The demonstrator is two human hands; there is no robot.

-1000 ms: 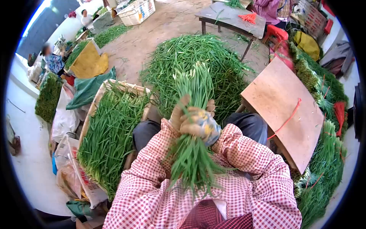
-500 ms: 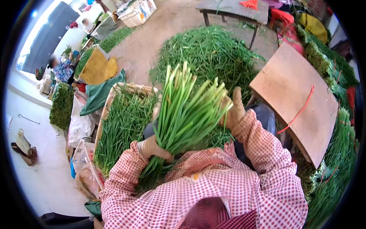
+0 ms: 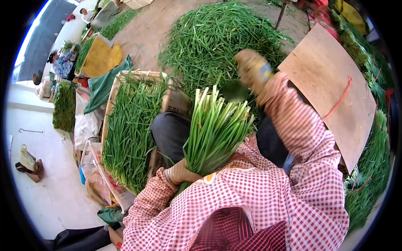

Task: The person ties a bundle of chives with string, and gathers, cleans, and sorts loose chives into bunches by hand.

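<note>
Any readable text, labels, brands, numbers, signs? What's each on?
No text readable.
Reddish marks on white sheeting beside the pale plastic crate of green stalks: too small to read.
Blue-and-yellow patch on tan-gloved right hand: too blurred to read.

No words, labels, brands or numbers can be read. Toward eight o'clock, red marks on the crumpled white plastic packaging (image 3: 118, 193) are too small to make out. Toward one o'clock, the blue-and-yellow patch on the tan fabric glove (image 3: 253, 70) of the right hand (image 3: 253, 70) is blurred, with no legible lettering.
</note>
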